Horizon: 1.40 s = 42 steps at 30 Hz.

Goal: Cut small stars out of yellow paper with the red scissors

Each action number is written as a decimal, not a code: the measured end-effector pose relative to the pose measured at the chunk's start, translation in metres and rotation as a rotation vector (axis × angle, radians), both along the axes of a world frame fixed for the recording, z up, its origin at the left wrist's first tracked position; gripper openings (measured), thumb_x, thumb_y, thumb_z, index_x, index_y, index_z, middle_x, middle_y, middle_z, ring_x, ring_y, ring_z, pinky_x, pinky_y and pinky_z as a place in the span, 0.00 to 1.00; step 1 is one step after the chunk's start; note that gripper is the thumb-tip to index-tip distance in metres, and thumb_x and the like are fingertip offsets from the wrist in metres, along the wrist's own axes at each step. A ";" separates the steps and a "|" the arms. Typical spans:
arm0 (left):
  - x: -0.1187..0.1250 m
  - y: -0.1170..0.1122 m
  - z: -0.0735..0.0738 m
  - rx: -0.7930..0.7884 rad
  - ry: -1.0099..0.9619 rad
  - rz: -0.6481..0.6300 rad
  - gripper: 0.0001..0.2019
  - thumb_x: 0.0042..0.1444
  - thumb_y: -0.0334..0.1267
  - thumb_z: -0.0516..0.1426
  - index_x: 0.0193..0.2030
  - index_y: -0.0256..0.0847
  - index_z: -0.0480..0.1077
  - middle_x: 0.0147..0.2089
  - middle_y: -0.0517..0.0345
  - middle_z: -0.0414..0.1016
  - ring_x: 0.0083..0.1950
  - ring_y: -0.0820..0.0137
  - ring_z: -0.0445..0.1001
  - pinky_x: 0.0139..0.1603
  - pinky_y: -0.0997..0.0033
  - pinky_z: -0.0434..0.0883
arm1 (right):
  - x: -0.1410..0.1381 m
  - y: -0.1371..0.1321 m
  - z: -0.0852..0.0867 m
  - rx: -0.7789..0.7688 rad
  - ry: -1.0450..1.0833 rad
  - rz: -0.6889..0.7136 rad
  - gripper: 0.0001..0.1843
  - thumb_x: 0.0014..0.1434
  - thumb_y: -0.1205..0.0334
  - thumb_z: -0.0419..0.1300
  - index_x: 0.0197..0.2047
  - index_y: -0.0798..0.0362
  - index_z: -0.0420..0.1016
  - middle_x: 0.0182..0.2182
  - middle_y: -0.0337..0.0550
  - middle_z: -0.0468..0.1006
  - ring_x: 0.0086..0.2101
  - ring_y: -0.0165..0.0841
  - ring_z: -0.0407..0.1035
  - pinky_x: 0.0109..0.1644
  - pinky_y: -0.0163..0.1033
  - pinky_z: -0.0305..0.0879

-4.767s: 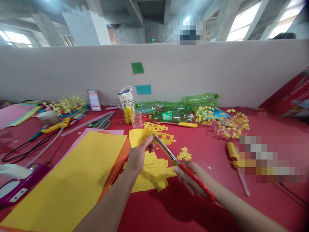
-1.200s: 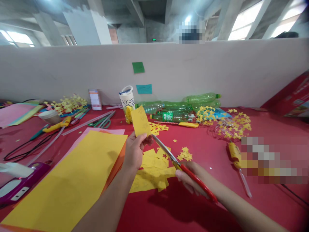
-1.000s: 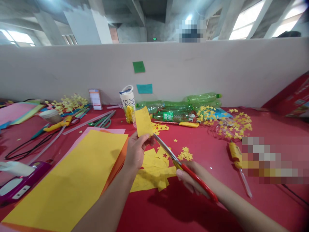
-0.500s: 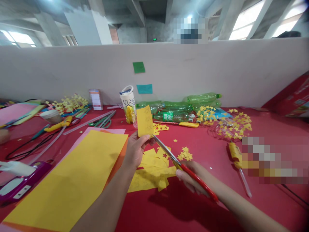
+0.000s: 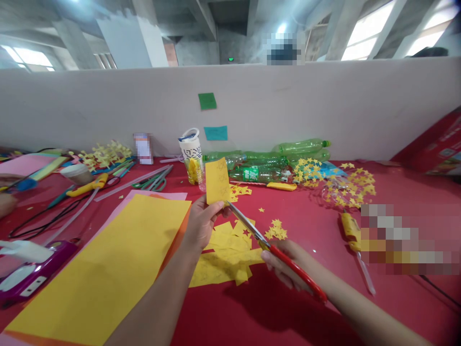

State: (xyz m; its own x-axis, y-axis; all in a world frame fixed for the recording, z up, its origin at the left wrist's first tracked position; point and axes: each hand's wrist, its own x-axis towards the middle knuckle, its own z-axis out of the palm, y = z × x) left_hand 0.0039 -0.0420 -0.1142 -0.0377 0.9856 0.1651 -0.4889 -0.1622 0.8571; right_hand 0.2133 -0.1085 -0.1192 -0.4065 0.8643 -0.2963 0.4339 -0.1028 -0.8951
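Note:
My left hand point(image 5: 202, 224) pinches a small upright strip of yellow paper point(image 5: 217, 181) with faint star outlines drawn on it. My right hand point(image 5: 288, 264) grips red-handled scissors point(image 5: 273, 250); the blade tips reach the strip's lower right corner, just beside my left fingers. Under both hands lies a heap of yellow paper offcuts point(image 5: 225, 257) on the red tablecloth point(image 5: 306, 307). A little cluster of cut yellow stars point(image 5: 275, 231) sits just right of the blades.
Large yellow, orange and pink sheets point(image 5: 104, 269) lie at left. Green plastic bottles point(image 5: 273, 163), a patterned cup point(image 5: 190, 156), more yellow stars point(image 5: 345, 187), a yellow glue gun point(image 5: 351, 230), green scissors point(image 5: 151, 181), cables and a purple device point(image 5: 29, 274) surround them. Another person's hand point(image 5: 5, 204) shows at far left.
The strip, lying low and tilted 4.8 s ago, has been turned upright in my left hand. Over the last second the scissors barely moved. A hand has appeared at the left edge.

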 end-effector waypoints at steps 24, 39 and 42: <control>-0.001 -0.001 0.003 -0.003 -0.005 0.006 0.05 0.45 0.28 0.62 0.32 0.34 0.74 0.29 0.57 0.76 0.25 0.75 0.72 0.26 0.75 0.69 | -0.002 -0.003 0.006 -0.024 -0.026 0.007 0.26 0.56 0.38 0.53 0.23 0.52 0.61 0.07 0.27 0.58 0.08 0.21 0.49 0.12 0.26 0.47; -0.012 -0.001 0.009 -0.041 0.089 -0.052 0.07 0.42 0.30 0.63 0.31 0.34 0.75 0.28 0.57 0.76 0.25 0.74 0.71 0.26 0.73 0.69 | 0.004 -0.001 0.006 -0.061 -0.024 0.047 0.23 0.57 0.42 0.57 0.23 0.52 0.62 0.06 0.27 0.58 0.08 0.20 0.49 0.10 0.25 0.47; -0.013 0.000 0.009 -0.044 0.102 -0.060 0.06 0.42 0.30 0.63 0.31 0.34 0.75 0.28 0.57 0.76 0.25 0.74 0.71 0.26 0.73 0.70 | 0.003 -0.001 0.005 -0.068 -0.038 0.043 0.24 0.56 0.41 0.56 0.23 0.52 0.62 0.06 0.27 0.58 0.08 0.20 0.49 0.10 0.25 0.48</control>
State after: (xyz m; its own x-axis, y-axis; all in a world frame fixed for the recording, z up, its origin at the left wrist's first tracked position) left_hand -0.0095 -0.0422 -0.1053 0.0364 0.9919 0.1215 -0.4061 -0.0963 0.9087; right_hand 0.2165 -0.1094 -0.1138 -0.4305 0.8235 -0.3695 0.4725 -0.1432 -0.8696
